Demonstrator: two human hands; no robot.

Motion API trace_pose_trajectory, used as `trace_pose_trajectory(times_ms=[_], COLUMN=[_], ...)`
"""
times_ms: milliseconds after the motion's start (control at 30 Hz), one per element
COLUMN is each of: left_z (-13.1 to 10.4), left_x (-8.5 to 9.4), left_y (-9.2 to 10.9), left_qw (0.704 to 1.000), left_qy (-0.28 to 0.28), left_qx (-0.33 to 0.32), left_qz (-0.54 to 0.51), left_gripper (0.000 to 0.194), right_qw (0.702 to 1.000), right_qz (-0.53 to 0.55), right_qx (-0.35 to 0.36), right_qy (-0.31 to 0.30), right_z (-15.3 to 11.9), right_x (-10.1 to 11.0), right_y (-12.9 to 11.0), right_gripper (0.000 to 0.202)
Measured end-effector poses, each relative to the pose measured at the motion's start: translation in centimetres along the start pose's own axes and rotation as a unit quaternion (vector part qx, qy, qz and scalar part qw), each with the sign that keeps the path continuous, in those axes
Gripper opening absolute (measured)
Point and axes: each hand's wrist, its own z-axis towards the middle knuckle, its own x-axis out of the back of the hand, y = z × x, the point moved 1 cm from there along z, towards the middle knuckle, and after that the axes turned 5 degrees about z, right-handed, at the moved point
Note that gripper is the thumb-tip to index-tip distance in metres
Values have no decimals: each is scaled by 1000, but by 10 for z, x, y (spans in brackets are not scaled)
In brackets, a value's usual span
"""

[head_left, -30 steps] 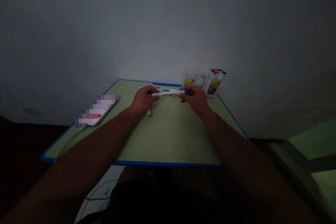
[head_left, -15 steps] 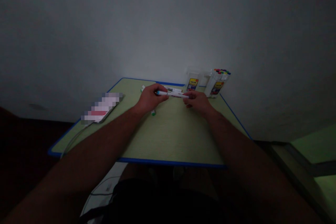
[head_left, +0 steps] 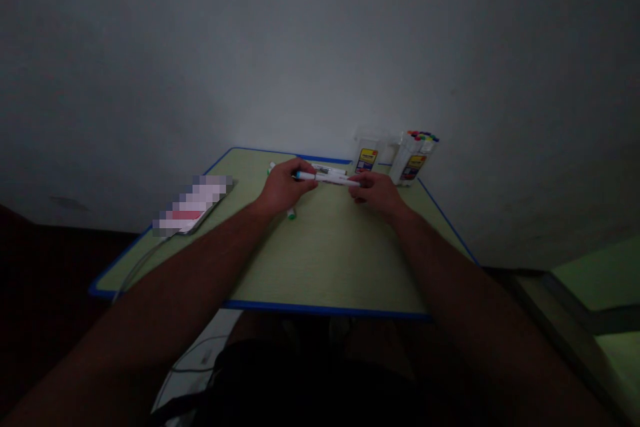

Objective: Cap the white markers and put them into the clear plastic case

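Observation:
A white marker [head_left: 333, 179] with a blue end lies level between my two hands, above the far half of the table. My left hand [head_left: 286, 183] pinches it near the blue end. At the other end, the fingers of my right hand [head_left: 374, 191] are closed on it. Another marker with a green end [head_left: 291, 214] lies on the table, partly hidden under my left hand. Just behind the held marker, a white marker [head_left: 336, 171] rests on the tabletop. Dim light hides the fine print.
A clear plastic case [head_left: 367, 153] stands at the back, beside a case full of markers [head_left: 413, 159] with coloured ends. On the left lies a pixelated flat object [head_left: 195, 205] with a cable [head_left: 135, 271]. The green table [head_left: 330, 260] has a blue edge and meets the wall.
Both hands hold the marker almost as before. My left hand and the marker's blue end have shifted very slightly left.

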Motion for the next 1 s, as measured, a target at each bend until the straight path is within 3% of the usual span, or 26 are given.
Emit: trace_pose_trajectory(times_ms=[267, 633, 1000], left_z=[3, 2, 3], left_x=[4, 4, 6], left_y=[-7, -6, -8], left_qw=[996, 996, 998], left_qy=[6, 9, 9], left_qx=[33, 30, 10], left_qz=[81, 81, 69], left_gripper=[17, 15, 14], right_qw=[999, 994, 994], right_qz=[20, 94, 89], right_qx=[41, 46, 54], right_qy=[-7, 9, 24], right_z=[-3, -4, -3], right_x=[0, -2, 1], right_y=[-3, -9, -8], right_gripper=[28, 38, 39])
